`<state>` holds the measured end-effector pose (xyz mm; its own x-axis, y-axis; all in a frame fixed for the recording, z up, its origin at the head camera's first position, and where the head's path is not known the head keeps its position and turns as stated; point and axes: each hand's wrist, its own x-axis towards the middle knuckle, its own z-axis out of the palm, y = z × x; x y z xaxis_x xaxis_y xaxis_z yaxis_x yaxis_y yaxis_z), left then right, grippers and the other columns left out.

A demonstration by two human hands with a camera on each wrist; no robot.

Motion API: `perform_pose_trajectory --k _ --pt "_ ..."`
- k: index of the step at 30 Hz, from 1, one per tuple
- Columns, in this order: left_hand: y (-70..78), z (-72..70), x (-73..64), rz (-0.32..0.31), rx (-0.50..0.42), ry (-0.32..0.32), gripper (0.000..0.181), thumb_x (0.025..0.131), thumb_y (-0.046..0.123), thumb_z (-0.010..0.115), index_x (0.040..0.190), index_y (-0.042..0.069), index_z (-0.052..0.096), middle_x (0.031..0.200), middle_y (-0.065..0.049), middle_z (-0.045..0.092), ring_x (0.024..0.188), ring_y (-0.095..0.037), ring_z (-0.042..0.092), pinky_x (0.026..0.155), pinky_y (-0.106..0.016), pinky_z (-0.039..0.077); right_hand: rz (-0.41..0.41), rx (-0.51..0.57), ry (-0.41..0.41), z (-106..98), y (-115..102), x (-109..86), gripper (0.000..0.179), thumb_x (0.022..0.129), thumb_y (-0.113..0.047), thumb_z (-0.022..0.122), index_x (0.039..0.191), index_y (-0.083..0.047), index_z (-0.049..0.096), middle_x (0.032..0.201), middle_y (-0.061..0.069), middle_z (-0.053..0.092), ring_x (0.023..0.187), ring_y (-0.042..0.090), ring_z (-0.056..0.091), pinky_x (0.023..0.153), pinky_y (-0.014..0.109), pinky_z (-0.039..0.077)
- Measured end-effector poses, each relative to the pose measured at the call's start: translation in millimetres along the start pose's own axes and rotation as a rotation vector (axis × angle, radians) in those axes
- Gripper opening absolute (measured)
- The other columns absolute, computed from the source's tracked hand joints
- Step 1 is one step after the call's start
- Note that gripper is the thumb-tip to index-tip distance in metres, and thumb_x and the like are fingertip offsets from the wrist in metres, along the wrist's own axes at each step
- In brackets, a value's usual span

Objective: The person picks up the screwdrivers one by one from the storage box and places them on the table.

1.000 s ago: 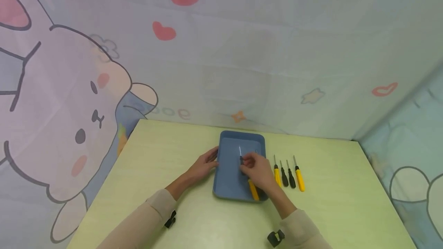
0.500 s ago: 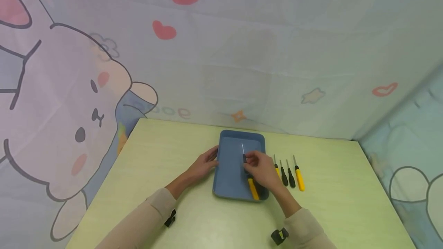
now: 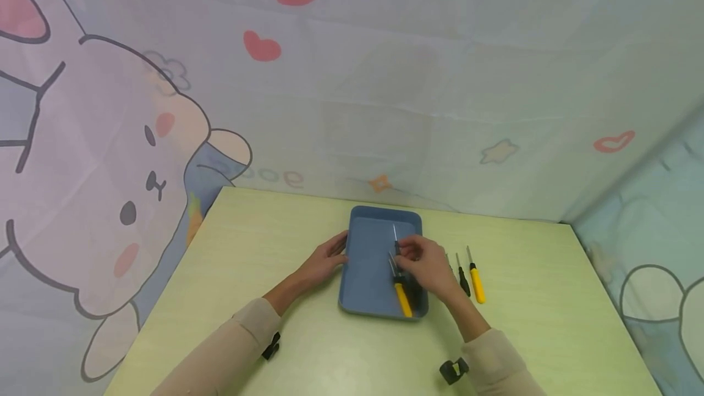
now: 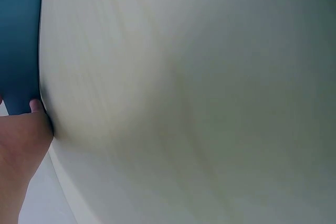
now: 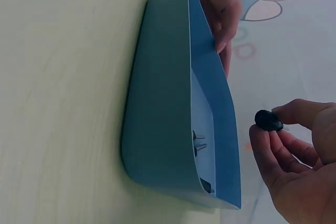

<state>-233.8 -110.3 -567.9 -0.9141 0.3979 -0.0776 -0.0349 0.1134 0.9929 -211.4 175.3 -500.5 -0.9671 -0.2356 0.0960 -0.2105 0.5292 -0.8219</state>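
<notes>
Your right hand (image 3: 426, 266) pinches a black-handled screwdriver (image 3: 397, 247) between thumb and fingertips, its thin shaft pointing away from you. The right wrist view puts that handle above the rim of the blue tray (image 3: 363, 289), apart from it. Your left hand (image 3: 324, 260) lies against the near side wall of the tray with fingers loosely extended; it braces the tray rather than grasping it, as far as the pictures show.

Setting the held tool down inside looks like the step in hand. A light pinch and a level shaft should help you most, so that handle and tip land together. Steady pressure from your left hand ought to stop the tray sliding.

Just below and toward you from your right fingers, a yellow-handled screwdriver (image 3: 403, 299) lies in the tray; lower beside it, not across it. Metal tips also show inside, but your right hand hides how many tools they belong to.

Right of your right hand, another black-handled screwdriver (image 3: 464, 284) and a second yellow-handled one (image 3: 478, 286) lie on the counter (image 3: 550, 298), with one more shaft (image 3: 448, 261) partly covered by that hand.
</notes>
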Motion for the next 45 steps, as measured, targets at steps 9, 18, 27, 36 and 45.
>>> perform_pose_trajectory --k 9,18,27,36,45 --pt "1.3 0.7 -0.5 0.005 0.0 -0.002 0.07 0.108 0.006 0.055 0.169 0.004 0.02 0.175 -0.014 0.022 0.161 -0.029 0.021 0.128 -0.047 0.027 0.021 0.007 0.011 -8.8 6.8 -2.5 0.028 0.093 -0.01 0.081 0.119 -0.002 0.073 0.103 0.008 0.074 0.093 0.021 0.068 0.084 0.029 0.058" --pt "0.8 0.0 0.0 0.015 -0.011 -0.012 0.07 0.108 0.004 0.054 0.168 0.002 0.02 0.174 -0.015 0.022 0.161 -0.03 0.021 0.128 -0.047 0.026 0.045 -0.008 0.027 -16.7 14.1 -5.3 0.028 0.093 -0.009 0.081 0.119 -0.002 0.073 0.102 0.009 0.073 0.092 0.022 0.068 0.081 0.028 0.057" --pt "3.1 -0.9 0.3 0.006 -0.015 -0.008 0.069 0.108 0.004 0.054 0.169 0.002 0.02 0.174 -0.015 0.023 0.161 -0.029 0.023 0.127 -0.047 0.027 0.059 -0.007 0.043 -28.3 21.5 -7.6 0.029 0.094 -0.011 0.08 0.12 -0.001 0.073 0.102 0.01 0.073 0.092 0.022 0.069 0.078 0.024 0.057" --pt "5.9 -1.5 -1.4 0.004 -0.014 -0.011 0.07 0.108 0.004 0.054 0.168 0.001 0.019 0.174 -0.016 0.022 0.161 -0.03 0.022 0.128 -0.047 0.027 0.07 -0.009 0.05 -41.5 21.6 -11.2 0.029 0.095 -0.012 0.08 0.12 0.001 0.073 0.101 0.012 0.073 0.092 0.023 0.068 0.074 0.025 0.055" --pt "4.4 -1.4 -1.8 0.01 -0.024 -0.008 0.07 0.107 0.003 0.054 0.168 0.0 0.02 0.174 -0.016 0.022 0.161 -0.031 0.021 0.128 -0.048 0.027 0.079 -0.034 0.059 -49.8 29.2 -12.2 0.028 0.096 -0.013 0.077 0.12 0.001 0.072 0.101 0.011 0.073 0.094 0.025 0.068 0.075 0.025 0.055"
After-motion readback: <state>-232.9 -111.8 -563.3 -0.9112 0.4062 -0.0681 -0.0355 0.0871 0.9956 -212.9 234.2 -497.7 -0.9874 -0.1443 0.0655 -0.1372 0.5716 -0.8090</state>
